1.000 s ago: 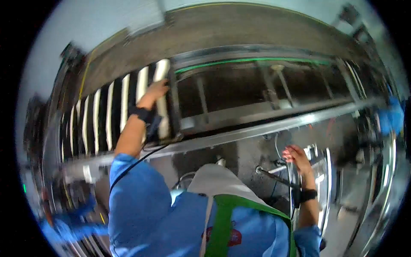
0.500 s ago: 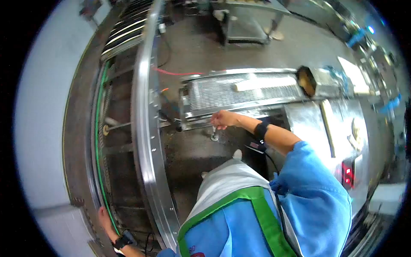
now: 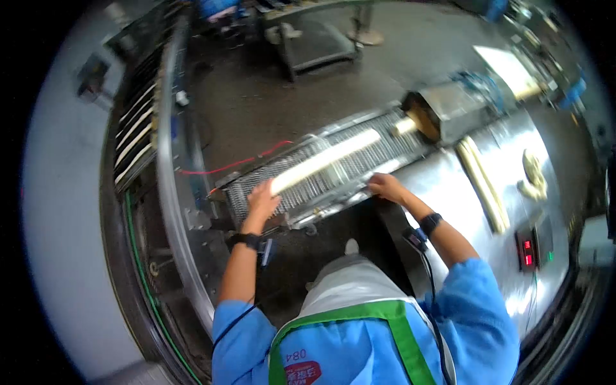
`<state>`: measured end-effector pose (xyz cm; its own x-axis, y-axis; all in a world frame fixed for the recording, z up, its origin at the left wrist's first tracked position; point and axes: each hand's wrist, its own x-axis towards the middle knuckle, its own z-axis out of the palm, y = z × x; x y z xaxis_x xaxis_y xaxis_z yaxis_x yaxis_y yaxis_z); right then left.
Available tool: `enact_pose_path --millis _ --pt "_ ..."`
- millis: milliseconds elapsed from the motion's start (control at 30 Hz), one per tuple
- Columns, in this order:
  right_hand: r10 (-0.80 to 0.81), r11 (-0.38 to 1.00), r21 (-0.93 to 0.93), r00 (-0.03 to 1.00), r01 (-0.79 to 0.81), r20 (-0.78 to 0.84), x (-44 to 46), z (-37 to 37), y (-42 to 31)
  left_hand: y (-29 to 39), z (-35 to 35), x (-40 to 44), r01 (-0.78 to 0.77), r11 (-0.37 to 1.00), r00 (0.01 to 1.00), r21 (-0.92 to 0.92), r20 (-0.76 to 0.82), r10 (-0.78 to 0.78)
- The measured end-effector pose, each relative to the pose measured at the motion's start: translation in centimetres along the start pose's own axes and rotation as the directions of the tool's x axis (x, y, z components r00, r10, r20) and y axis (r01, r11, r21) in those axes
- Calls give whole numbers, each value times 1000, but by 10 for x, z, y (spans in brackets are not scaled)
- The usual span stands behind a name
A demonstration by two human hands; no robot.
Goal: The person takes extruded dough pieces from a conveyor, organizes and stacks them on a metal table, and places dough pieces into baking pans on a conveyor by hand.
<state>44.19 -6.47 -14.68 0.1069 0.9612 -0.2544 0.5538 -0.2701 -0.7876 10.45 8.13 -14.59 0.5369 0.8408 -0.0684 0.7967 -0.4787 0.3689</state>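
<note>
Over the belt [image 3: 384, 149], left hand [image 3: 262, 200] meets pale roll [image 3: 326, 162]—whether gripping, I cannot tell.

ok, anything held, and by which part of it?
Left hand is at the near end of the long dough roll; whether it grips can't be told. Right hand: nothing visibly held.

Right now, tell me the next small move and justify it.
I'd probably bring the right hand to the far end of the long pale roll. The left hand is already at its near end, but the right is at the edge of the mesh conveyor, leaving the roll's far end without a hand.
</note>
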Motion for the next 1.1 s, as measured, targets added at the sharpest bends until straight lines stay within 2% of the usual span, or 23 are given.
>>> enact_pose_path --millis 67,100,167,200,300,333,400,533,567,600,667,733,800,833,867,900,933,1000,1033,1067,1100 --pt "-41 995 -92 991 29 -127 -7 -50 -4 46 -12 -1 115 987 993 116 4 -117" --pt "-89 992 -95 993 82 -76 -5 -78 -21 68 -27 -2 156 976 988 149 -11 -156" --pt "-257 821 -557 953 127 -161 4 -106 -46 87 -50 -17 167 975 984 146 -83 -157" --pt "-287 812 -559 948 166 -135 13 -102 -52 88 -52 -27 181 971 981 154 -104 -167" --pt "-542 546 -779 839 309 -48 42 -79 -57 84 -51 -51 285 945 955 161 -136 -265" --pt "-561 538 -775 827 332 -35 53 -69 -58 94 -58 -58 327 931 939 162 -168 -301" --pt "-362 557 -782 929 280 75 67 -54 -61 93 -58 -66 361 912 924 197 -208 -321" --pt "-309 522 -820 948 234 74 53 -45 -82 85 -62 -71 318 909 938 268 -227 -262" --pt "-291 565 -776 948 281 131 51 -50 -87 78 -65 -69 349 917 926 192 -222 -306" --pt "-287 575 -774 951 266 113 52 -56 -94 69 -70 -67 379 918 912 115 -213 -349" --pt "-274 623 -709 941 330 198 36 -78 -100 61 -96 -52 410 891 904 -193 -47 -426" --pt "-410 708 -548 891 446 195 26 -92 -85 45 -116 -27 317 926 942 -204 -47 -333" --pt "-290 753 -552 934 357 208 6 -121 -81 44 -124 10 247 852 968 -462 75 -240" --pt "-228 826 -462 940 324 252 -12 -148 -88 68 -132 28 216 840 976 -497 112 -185" --pt "-254 854 -405 942 326 221 -28 -164 -68 91 -136 45 189 825 980 -533 149 -129" --pt "-170 924 -313 970 219 176 -50 -178 -47 96 -122 69 150 817 973 -556 230 -22" --pt "-101 967 -218 984 131 146 -70 -192 -29 120 -118 82 129 821 967 -556 255 21" --pt "149 976 -173 984 -130 102 -120 -218 -4 187 -106 103 318 755 847 -574 530 46" --pt "157 983 -109 985 -149 69 -141 -226 30 208 -87 120 381 704 789 -600 608 92" --pt "299 942 -160 954 -296 -4 -164 -234 36 229 -61 138 448 652 721 -611 679 140" --pt "364 910 -170 925 -378 -109 -184 -236 58 259 -34 150 512 554 694 -656 696 183"
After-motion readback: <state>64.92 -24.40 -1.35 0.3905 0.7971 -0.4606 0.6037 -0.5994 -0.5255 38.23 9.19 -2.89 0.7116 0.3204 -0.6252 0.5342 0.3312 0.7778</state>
